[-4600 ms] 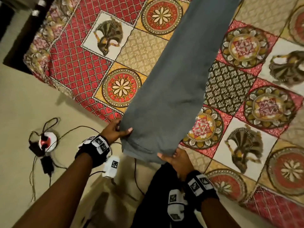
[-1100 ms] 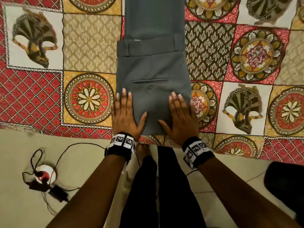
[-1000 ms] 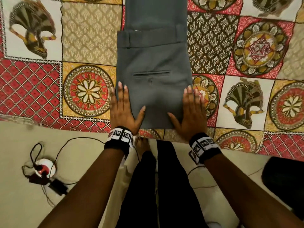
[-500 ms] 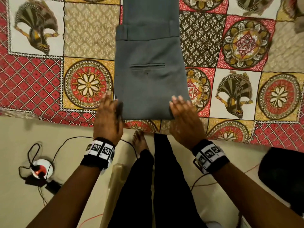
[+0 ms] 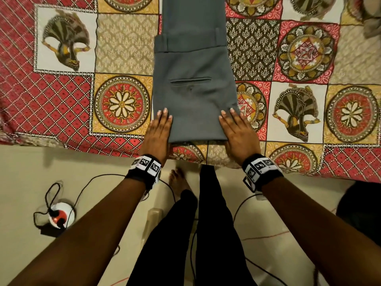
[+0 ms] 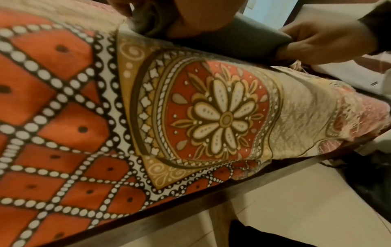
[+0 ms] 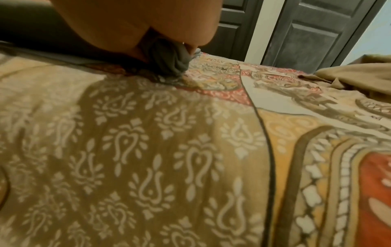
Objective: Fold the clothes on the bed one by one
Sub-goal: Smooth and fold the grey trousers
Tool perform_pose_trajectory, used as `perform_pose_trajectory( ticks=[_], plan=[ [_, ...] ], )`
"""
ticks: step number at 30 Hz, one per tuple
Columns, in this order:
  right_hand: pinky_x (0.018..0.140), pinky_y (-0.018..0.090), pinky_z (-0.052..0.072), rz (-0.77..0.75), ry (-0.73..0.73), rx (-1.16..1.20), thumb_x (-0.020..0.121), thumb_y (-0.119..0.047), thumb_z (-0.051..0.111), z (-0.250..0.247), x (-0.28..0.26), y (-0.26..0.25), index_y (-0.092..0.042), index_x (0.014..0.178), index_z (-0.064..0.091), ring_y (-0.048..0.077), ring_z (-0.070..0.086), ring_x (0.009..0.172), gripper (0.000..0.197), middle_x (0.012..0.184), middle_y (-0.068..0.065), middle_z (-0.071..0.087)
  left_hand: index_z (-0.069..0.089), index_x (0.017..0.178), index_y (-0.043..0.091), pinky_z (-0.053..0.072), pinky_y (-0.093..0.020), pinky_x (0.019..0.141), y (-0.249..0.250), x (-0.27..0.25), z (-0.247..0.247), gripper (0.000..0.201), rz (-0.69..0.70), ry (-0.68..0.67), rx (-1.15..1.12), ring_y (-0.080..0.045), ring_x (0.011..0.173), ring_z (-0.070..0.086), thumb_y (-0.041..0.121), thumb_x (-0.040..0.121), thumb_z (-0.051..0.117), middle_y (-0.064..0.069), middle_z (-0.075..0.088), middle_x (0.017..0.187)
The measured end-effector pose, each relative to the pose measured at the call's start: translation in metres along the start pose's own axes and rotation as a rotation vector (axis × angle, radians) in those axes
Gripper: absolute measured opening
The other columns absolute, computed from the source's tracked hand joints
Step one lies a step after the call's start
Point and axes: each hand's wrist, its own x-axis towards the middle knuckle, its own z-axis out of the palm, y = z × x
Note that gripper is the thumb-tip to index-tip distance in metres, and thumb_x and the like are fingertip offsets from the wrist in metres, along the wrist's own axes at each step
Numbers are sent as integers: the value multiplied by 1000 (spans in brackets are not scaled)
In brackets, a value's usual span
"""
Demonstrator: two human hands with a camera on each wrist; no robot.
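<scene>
Grey trousers lie folded over on the patterned bedspread, back pocket up, the fold at the near bed edge. My left hand grips the near left corner of the fold, fingers on top; the thumb is hidden. My right hand grips the near right corner. In the left wrist view the right hand pinches the grey fold between thumb and fingers. In the right wrist view, grey cloth is bunched inside the right hand.
A tan garment lies at the far right of the bed. On the floor to the left, a white and red power socket sits among cables. My legs stand against the bed edge. A dark object sits at the right.
Both hands lay flat on top of the folded trousers a second ago. They have slid out and back to the near corners, and now they hold the fold.
</scene>
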Motion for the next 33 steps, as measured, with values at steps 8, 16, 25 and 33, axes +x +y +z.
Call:
perform_pose_trajectory(
  ticks=[8,16,25,33],
  plan=[
    [113,51,40,-74,78,245,87,-19,44,-63,-81,-33,-4,134,63,34,50,137,53,142,13,59,29,154,9,15,-39,124,23,-70,-86,76,136,-295,-217,-24,152,18,-2,85,59,-8,21,163],
    [74,24,42,113,188,419,85,-17,53,-159,-146,-60,-15,97,79,16,60,97,28,107,2,75,61,127,19,45,-27,88,53,-134,-204,52,51,-436,-525,-15,102,61,32,82,38,1,68,115],
    [73,30,48,148,352,527,85,-17,53,-264,6,-5,-7,97,74,21,62,79,26,90,4,71,56,113,26,49,-26,84,22,16,-289,31,158,-23,-637,0,95,59,19,85,46,10,62,102],
    [104,30,40,255,220,418,83,-30,56,-271,221,84,-14,141,52,27,54,125,61,141,13,57,51,138,13,44,-23,94,-13,237,-297,44,-23,210,-348,-22,115,59,15,94,54,-8,61,128]
  ],
)
